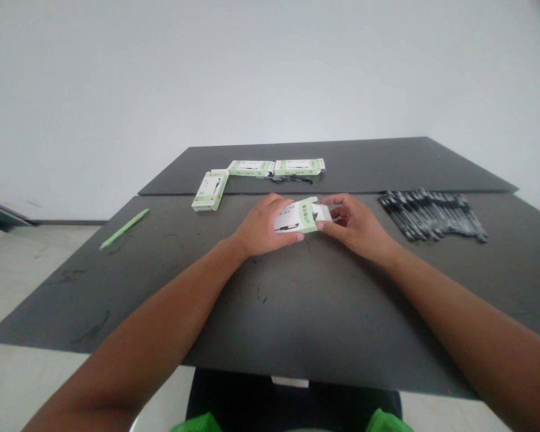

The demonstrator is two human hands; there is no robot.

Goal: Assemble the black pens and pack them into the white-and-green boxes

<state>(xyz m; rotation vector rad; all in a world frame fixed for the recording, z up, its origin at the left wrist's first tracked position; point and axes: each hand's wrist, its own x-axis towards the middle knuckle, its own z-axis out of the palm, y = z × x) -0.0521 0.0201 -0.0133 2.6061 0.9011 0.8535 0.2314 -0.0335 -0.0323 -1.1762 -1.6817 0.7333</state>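
A small green and white box (296, 217) is held over the middle of the dark table (297, 300). My left hand (263, 227) wraps round its left part, thumb underneath. Fingers of my right hand (353, 223) pinch the box's right end, where a white flap (322, 212) stands open. Both hands are closed on the box.
Three more green and white boxes lie further back: one (210, 190) at the left, two (251, 168) (299, 167) side by side with a black pen (288, 179) before them. Several black pens (432, 215) lie in a row at the right. A green pen (124, 228) rests near the left edge.
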